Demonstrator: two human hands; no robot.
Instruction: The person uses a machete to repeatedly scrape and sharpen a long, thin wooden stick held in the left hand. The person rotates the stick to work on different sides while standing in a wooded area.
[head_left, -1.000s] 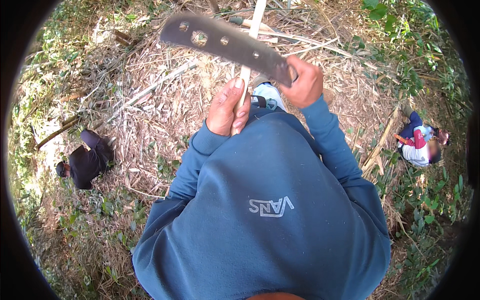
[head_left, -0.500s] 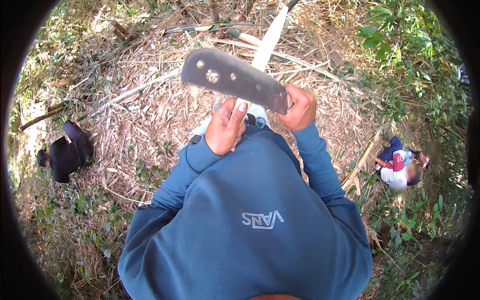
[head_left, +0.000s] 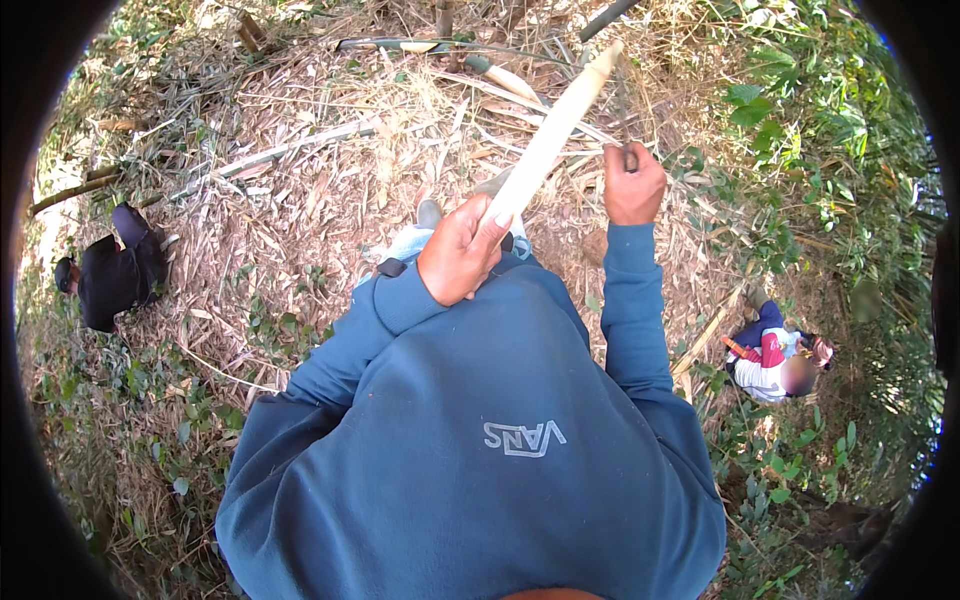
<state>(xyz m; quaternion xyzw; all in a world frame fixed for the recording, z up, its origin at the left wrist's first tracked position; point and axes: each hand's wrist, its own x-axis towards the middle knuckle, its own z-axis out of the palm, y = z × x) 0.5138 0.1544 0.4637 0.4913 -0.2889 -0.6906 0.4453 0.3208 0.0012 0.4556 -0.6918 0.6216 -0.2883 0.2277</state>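
Note:
My left hand (head_left: 462, 250) is closed round the lower part of a pale, shaved bamboo strip (head_left: 555, 135), its thumb lying along the top. The strip slants up and to the right, away from my body, and narrows to a tip. To the right of it, my right hand (head_left: 635, 188) is raised in a fist on a machete (head_left: 631, 160). Little of the machete shows; its blade is seen nearly edge-on, beyond the fist. The two hands are apart, and the blade is away from the strip.
Dry leaves and cut bamboo pieces (head_left: 270, 155) litter the ground ahead. A dark pole end (head_left: 607, 18) shows at the top. One person in dark clothes (head_left: 120, 270) crouches at the left, another in a white and red top (head_left: 765, 365) at the right. Green plants (head_left: 775, 95) grow around.
The machete has swung from lying across the strip, with its broad holed blade showing, to beyond my right hand. That hand has moved forward and right. My left hand keeps the strip.

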